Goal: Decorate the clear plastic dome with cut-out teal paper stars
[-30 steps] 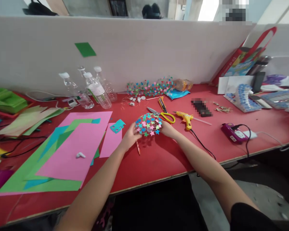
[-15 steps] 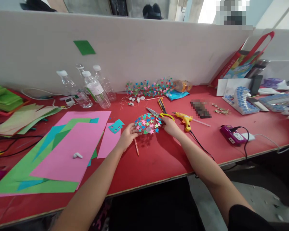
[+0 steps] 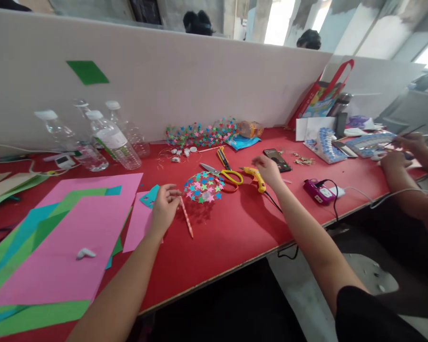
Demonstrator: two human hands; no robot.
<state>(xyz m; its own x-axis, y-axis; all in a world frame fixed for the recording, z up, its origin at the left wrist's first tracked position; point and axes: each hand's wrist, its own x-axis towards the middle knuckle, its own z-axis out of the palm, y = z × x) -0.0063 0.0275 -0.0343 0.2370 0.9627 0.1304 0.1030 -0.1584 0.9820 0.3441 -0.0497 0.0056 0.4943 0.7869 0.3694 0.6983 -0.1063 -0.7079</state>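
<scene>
A clear plastic dome covered in colourful stars [image 3: 204, 186] rests on the red table with neither hand touching it. Just left of it, my left hand [image 3: 165, 209] hovers with fingers apart, holding nothing, close to a pink patterned pencil [image 3: 187, 218]. My right hand [image 3: 267, 170] is over the table by the yellow glue gun [image 3: 256, 179], with loosely bent fingers and nothing seen in them; whether it touches the gun cannot be told. Behind the dome lie yellow-handled scissors [image 3: 231, 177] and a yellow-and-black cutter [image 3: 223, 158].
Coloured paper sheets [image 3: 64, 237] and an earbud [image 3: 86, 253] lie at left. Plastic bottles [image 3: 110, 140] stand along the partition, near a star-covered clear bottle [image 3: 201, 133]. A phone [image 3: 277, 160] and a purple power adapter [image 3: 318, 191] are at right, with another person's hands [image 3: 395, 161] beyond.
Both hands have let go of the starred dome, which now sits on the table. My left hand moved left, my right hand right to the glue gun. The view turned right.
</scene>
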